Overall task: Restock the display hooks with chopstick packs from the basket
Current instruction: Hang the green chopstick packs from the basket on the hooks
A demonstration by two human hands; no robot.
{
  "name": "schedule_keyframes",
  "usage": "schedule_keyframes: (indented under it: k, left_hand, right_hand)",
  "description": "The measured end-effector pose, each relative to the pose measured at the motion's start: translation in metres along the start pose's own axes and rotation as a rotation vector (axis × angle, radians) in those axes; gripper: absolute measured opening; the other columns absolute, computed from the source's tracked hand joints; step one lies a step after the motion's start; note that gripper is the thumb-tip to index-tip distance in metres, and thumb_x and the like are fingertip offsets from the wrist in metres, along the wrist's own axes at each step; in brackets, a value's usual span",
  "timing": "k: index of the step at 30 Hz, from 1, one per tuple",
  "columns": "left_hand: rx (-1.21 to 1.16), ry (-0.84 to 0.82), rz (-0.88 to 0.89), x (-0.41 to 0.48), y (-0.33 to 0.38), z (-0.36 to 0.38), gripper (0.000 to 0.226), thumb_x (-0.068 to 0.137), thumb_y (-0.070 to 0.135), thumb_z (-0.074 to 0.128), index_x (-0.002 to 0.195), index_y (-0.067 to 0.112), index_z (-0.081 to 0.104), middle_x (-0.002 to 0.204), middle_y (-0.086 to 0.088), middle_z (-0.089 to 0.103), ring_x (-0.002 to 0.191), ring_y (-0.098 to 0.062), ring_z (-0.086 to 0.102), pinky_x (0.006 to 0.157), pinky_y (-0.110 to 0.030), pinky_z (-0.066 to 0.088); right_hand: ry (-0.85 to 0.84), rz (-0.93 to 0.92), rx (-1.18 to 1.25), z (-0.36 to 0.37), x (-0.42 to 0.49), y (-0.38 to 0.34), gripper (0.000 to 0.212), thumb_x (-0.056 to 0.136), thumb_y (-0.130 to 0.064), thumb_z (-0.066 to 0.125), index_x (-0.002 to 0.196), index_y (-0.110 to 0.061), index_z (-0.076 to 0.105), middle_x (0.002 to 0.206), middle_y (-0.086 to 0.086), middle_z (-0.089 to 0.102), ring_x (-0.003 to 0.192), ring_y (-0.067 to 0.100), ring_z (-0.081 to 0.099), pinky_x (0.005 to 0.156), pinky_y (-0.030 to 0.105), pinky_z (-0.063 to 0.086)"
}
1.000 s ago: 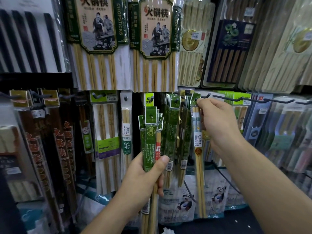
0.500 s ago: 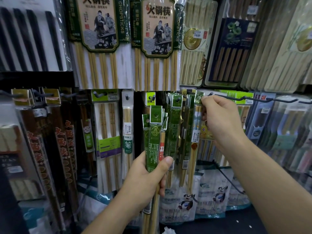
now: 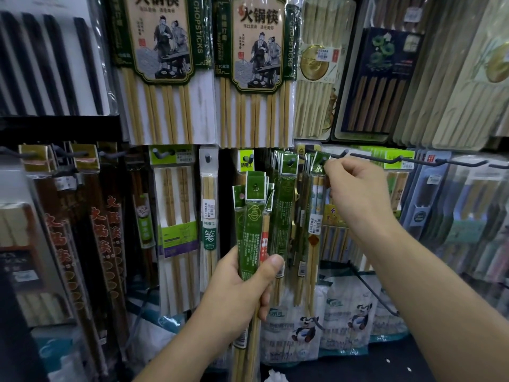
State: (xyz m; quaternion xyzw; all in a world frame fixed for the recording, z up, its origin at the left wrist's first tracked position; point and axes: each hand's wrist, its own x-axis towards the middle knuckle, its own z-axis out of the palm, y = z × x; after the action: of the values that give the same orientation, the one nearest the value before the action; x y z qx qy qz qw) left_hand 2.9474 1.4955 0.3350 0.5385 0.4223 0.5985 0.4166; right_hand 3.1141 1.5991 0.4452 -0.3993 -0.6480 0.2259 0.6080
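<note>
The left grip (image 3: 237,296) is curled round a bundle of packs (image 3: 252,224). The right grip (image 3: 358,194) pinches the top of a hanging pack (image 3: 316,213) at the hook (image 3: 334,155).

The left hand (image 3: 237,293) holds a bundle of chopstick packs (image 3: 254,224) left of the packs hanging on the hook (image 3: 292,205), whose rightmost pack (image 3: 316,216) the right hand (image 3: 358,194) pinches.

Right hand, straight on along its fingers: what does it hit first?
Probably the hanging green-headed clear-plastic chopstick packs left of the right hand, past the green pack tab it pinches. Depth unclear.
</note>
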Motion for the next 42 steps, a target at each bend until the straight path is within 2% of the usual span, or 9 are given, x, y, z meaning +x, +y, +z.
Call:
schedule_keyframes:
  k: [3, 7, 10, 13, 21, 27, 31, 34, 42]
  left_hand:
    - [-0.03, 0.002, 0.006, 0.0, -0.001, 0.0, 0.051, 0.059, 0.08, 0.078, 0.085, 0.039, 0.061, 0.059, -0.002, 0.055, 0.047, -0.017, 0.049, 0.046, -0.027, 0.047]
    - [-0.078, -0.005, 0.043, -0.001, -0.002, 0.001, 0.051, 0.069, 0.079, 0.073, 0.089, 0.034, 0.06, 0.071, 0.002, 0.059, 0.055, -0.015, 0.052, 0.045, -0.028, 0.046]
    - [-0.097, -0.013, 0.067, -0.002, 0.0, 0.003, 0.047, 0.076, 0.073, 0.07, 0.089, 0.029, 0.058, 0.074, 0.002, 0.06, 0.054, -0.015, 0.053, 0.045, -0.029, 0.046]
    - [-0.075, -0.026, 0.084, -0.002, 0.001, 0.006, 0.034, 0.08, 0.062, 0.072, 0.088, 0.031, 0.061, 0.072, 0.0, 0.062, 0.052, -0.018, 0.056, 0.045, -0.03, 0.048]
    - [-0.129, 0.003, 0.119, -0.005, 0.008, 0.013, 0.007, 0.088, 0.037, 0.063, 0.092, 0.032, 0.065, 0.076, -0.014, 0.071, 0.054, -0.026, 0.065, 0.046, -0.034, 0.054]
    - [-0.145, 0.052, 0.122, -0.005, 0.006, 0.013, 0.007, 0.086, 0.037, 0.069, 0.09, 0.032, 0.065, 0.073, -0.009, 0.07, 0.051, -0.022, 0.063, 0.045, -0.031, 0.052]
    - [-0.189, 0.054, 0.09, -0.005, 0.005, 0.009, 0.011, 0.086, 0.043, 0.073, 0.09, 0.033, 0.069, 0.082, -0.016, 0.075, 0.06, -0.027, 0.071, 0.049, -0.034, 0.057]
    - [-0.19, 0.092, 0.035, -0.004, 0.003, 0.008, 0.026, 0.087, 0.045, 0.068, 0.098, 0.022, 0.067, 0.088, -0.015, 0.077, 0.075, -0.031, 0.076, 0.058, -0.039, 0.062]
    - [-0.119, 0.119, 0.05, -0.002, 0.002, 0.005, 0.032, 0.087, 0.035, 0.065, 0.103, 0.008, 0.059, 0.075, -0.009, 0.071, 0.068, -0.025, 0.071, 0.056, -0.042, 0.062]
  right_hand:
    - [0.038, -0.017, -0.075, 0.001, -0.001, 0.006, 0.042, 0.096, -0.023, 0.057, 0.059, -0.008, 0.042, 0.051, -0.008, 0.034, 0.052, 0.01, 0.032, 0.056, 0.025, 0.035]
    - [0.123, -0.007, -0.048, 0.001, -0.016, 0.008, 0.029, 0.096, -0.028, 0.063, 0.068, -0.021, 0.056, 0.056, -0.014, 0.05, 0.053, 0.001, 0.042, 0.059, 0.024, 0.039]
    - [-0.036, -0.047, 0.102, 0.004, -0.04, -0.001, 0.025, 0.095, -0.031, 0.066, 0.074, -0.018, 0.064, 0.06, -0.009, 0.056, 0.055, 0.0, 0.047, 0.052, 0.016, 0.044]
    - [-0.262, -0.042, 0.176, 0.013, -0.057, -0.009, 0.017, 0.092, -0.033, 0.071, 0.08, -0.021, 0.073, 0.072, 0.006, 0.065, 0.063, 0.006, 0.055, 0.059, 0.02, 0.05]
    - [-0.357, 0.212, 0.41, 0.019, -0.061, -0.01, 0.019, 0.093, -0.027, 0.071, 0.076, -0.023, 0.077, 0.065, -0.005, 0.062, 0.059, 0.006, 0.056, 0.048, 0.019, 0.042]
    - [-0.306, 0.267, 0.479, 0.019, -0.061, -0.009, 0.015, 0.088, -0.026, 0.074, 0.077, -0.017, 0.076, 0.064, -0.002, 0.061, 0.059, 0.008, 0.055, 0.048, 0.02, 0.043]
    - [-0.228, 0.156, 0.335, 0.015, -0.058, -0.009, 0.017, 0.094, -0.026, 0.07, 0.079, -0.019, 0.074, 0.065, -0.002, 0.062, 0.061, 0.008, 0.057, 0.053, 0.018, 0.045]
    - [-0.097, 0.087, 0.312, 0.005, -0.044, -0.014, 0.015, 0.092, -0.027, 0.071, 0.08, -0.019, 0.074, 0.064, -0.005, 0.065, 0.058, 0.005, 0.057, 0.054, 0.015, 0.046]
    - [0.065, 0.068, 0.287, -0.005, -0.008, -0.016, 0.011, 0.094, -0.024, 0.073, 0.085, -0.017, 0.072, 0.057, -0.003, 0.064, 0.053, 0.009, 0.056, 0.056, 0.027, 0.047]
